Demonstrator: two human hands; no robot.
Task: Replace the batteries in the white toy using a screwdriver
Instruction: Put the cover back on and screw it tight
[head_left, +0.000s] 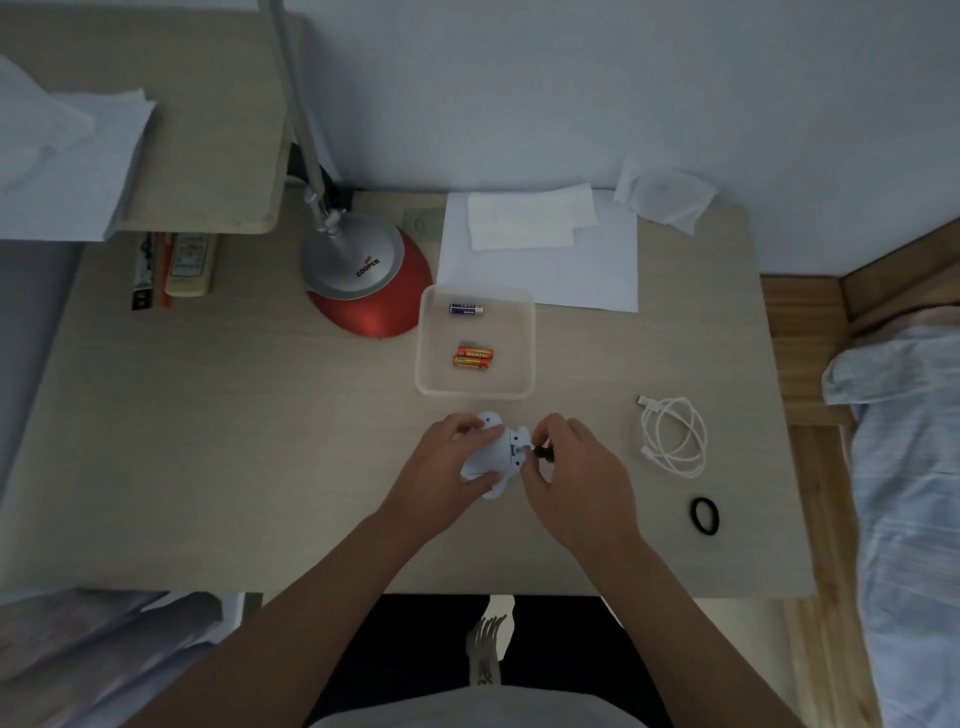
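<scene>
While the white toy (491, 453) is held just above the desk (260, 441), near its front edge, it is gripped by the left hand (441, 462), fingers curled round its body. A small black screwdriver (544, 454) is pinched between the fingertips of the right hand (576, 473); its tip is set against the toy's right side, where a small panel with dark holes shows.

Stage, as judged: a screw at the battery cover is being worked. Whether it is being loosened or tightened cannot be told, and it cannot be seen whether cells sit inside.

In the clear tray (530, 338), just beyond the hands, three cells are noted: a pair of orange batteries (472, 357) lying side by side and one blue battery (466, 309) apart from them. Old or new — not determinable.

Likely left if opening: cover off, cells swapped, cover screwed down. If closing, only the screw.

Also on the desk: lamp base (363, 280), white cable (672, 436), black hair tie (705, 515).
</scene>
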